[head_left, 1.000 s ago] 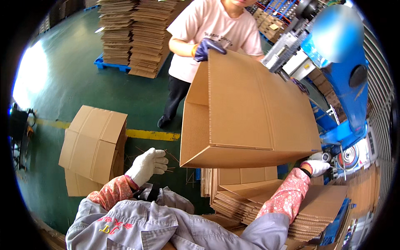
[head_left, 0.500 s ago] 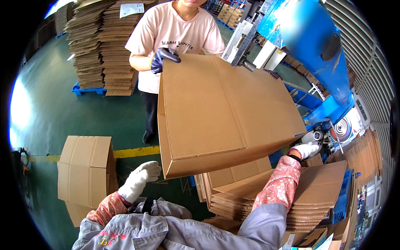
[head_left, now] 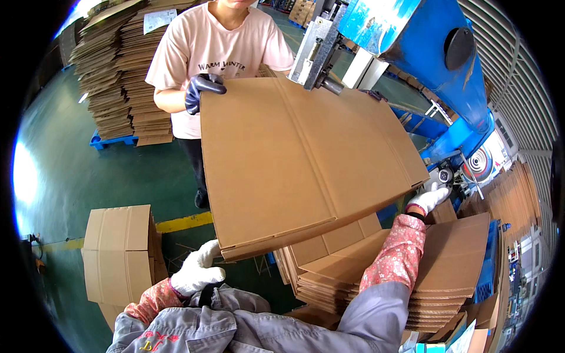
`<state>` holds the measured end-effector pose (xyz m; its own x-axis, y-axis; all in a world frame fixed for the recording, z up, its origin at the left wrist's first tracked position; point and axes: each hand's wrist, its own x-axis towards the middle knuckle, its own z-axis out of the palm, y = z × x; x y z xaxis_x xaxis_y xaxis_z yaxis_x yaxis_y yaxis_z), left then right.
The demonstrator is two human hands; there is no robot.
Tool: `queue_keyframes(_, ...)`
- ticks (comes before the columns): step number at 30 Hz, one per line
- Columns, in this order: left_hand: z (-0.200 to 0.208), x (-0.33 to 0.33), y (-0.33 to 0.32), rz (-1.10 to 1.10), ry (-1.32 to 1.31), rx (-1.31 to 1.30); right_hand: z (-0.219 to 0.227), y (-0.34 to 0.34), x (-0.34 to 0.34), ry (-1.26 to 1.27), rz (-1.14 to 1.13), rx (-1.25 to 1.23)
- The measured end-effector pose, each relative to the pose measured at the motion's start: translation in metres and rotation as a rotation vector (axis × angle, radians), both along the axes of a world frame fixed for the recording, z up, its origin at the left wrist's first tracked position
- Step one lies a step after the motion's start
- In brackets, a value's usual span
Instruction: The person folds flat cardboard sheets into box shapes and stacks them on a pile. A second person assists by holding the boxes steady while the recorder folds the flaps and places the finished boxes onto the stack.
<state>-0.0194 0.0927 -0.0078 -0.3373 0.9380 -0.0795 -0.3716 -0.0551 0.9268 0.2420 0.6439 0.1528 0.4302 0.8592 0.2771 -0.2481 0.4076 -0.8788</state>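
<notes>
A large brown cardboard box (head_left: 300,159) lies slanted across the middle, its broad creased panel facing up. At its near left corner is my left hand (head_left: 199,272), in a white knit glove, fingers apart and fingertips against or just beside the cardboard. My right hand (head_left: 429,199), also gloved in white, is beside the near right corner with fingers stretched out; whether it touches the box I cannot tell. Across from me, a person's dark-gloved hand (head_left: 203,92) grips the far left corner. Their other gloved hand (head_left: 374,94) shows partly at the far right edge.
A blue machine arm (head_left: 435,53) with a metal head (head_left: 321,53) overhangs the box's far edge. Flat cardboard sheets (head_left: 435,294) are stacked below right. A folded carton (head_left: 118,253) stands at left on the green floor. Tall cardboard stacks (head_left: 106,76) rest on a blue pallet (head_left: 115,141).
My left hand has come in to the box's near left corner, its thumb and fingers spreading. The box's near side has tipped, showing less of its side faces. The whole view has shifted slightly.
</notes>
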Motion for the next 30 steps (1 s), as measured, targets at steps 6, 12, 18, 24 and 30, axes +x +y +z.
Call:
queue_keyframes(6,0.001,0.003,0.013,-0.034,0.018,0.011,0.002,0.008,-0.005,0.012,0.059,0.045)
queue_keyframes(12,0.005,-0.001,0.008,-0.017,0.352,-0.016,-0.012,0.027,-0.002,0.017,0.083,0.077)
queue_keyframes(18,0.017,-0.003,0.008,-0.094,0.537,-0.067,-0.009,0.021,0.006,0.064,0.091,-0.043)
queue_keyframes(24,0.022,0.000,0.002,-0.128,0.573,-0.057,-0.017,0.021,0.007,0.109,0.194,-0.014)
queue_keyframes(30,0.024,-0.003,-0.010,-0.130,0.555,-0.066,-0.017,0.019,0.003,0.041,0.033,0.012)
